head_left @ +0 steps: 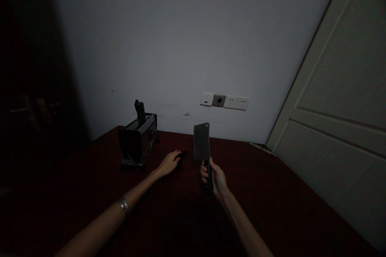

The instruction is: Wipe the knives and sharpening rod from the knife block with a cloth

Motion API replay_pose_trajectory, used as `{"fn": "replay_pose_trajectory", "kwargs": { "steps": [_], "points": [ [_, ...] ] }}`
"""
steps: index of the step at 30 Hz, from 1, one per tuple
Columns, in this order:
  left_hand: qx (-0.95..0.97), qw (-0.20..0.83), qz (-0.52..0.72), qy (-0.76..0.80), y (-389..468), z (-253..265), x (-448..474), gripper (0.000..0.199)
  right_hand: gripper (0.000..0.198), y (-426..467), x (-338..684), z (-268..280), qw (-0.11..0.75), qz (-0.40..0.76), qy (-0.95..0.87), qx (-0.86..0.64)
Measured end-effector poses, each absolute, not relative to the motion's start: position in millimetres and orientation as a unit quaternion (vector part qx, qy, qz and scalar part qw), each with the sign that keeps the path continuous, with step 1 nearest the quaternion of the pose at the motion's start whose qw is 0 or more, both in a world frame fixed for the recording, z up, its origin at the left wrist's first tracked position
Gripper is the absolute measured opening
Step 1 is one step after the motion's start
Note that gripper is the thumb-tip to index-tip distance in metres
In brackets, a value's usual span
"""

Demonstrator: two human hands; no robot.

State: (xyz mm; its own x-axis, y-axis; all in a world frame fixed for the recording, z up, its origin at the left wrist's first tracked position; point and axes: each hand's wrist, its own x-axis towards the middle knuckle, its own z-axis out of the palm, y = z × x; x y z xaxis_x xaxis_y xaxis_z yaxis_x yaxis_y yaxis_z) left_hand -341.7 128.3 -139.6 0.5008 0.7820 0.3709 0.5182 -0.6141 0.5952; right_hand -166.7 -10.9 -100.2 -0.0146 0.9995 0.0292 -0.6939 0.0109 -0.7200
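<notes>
A cleaver [201, 142] with a broad grey blade stands upright in my right hand [219, 177], its black handle wrapped by my fingers and the blade pointing up. To its left, my left hand [169, 164] rests low on the table, closed over a dark object [183, 154] with a black, curved end that sticks out past the fingers. Most of that object is hidden by the hand and the dim light, so its kind is unclear. Left of this hand stands a dark knife block [132, 146] with black handles [140, 111] rising from its top.
The dark red table [259, 192] reaches back to a pale wall [169, 48] with a row of sockets and a switch [224, 101]. A narrow flat strip [262, 149] lies at the far right edge. A white panelled door [337, 120] stands on the right.
</notes>
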Motion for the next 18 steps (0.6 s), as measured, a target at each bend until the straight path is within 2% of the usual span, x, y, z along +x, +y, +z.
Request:
{"fn": "replay_pose_trajectory", "kwargs": {
  "steps": [4,6,10,13,16,18],
  "points": [
    [0.912,0.214,0.171,0.306,106.9,-151.5,-338.9,0.057,0.033,-7.9,-167.7,-95.3,0.661,0.609,-0.32,-0.3],
    [0.901,0.249,0.165,0.315,100.2,-146.8,-338.0,0.07,0.034,-5.7,-166.9,-94.2,0.667,0.59,-0.338,-0.304],
    [0.807,0.358,0.29,0.369,91.3,-127.8,-330.1,0.056,0.036,2.0,-162.9,-95.5,0.681,0.553,-0.356,-0.322],
    [0.683,0.504,0.373,0.374,83.3,-117.2,-318.7,0.052,0.037,9.7,-159.2,-98.4,0.692,0.517,-0.367,-0.345],
    [0.591,0.627,0.367,0.352,71.8,-112.9,-305.6,0.051,0.037,15.6,-157.0,-99.5,0.697,0.493,-0.374,-0.364],
    [0.562,0.662,0.352,0.348,63.2,-111.7,-297.0,0.053,0.037,17.3,-157.6,-98.8,0.697,0.49,-0.375,-0.365]
  ]
}}
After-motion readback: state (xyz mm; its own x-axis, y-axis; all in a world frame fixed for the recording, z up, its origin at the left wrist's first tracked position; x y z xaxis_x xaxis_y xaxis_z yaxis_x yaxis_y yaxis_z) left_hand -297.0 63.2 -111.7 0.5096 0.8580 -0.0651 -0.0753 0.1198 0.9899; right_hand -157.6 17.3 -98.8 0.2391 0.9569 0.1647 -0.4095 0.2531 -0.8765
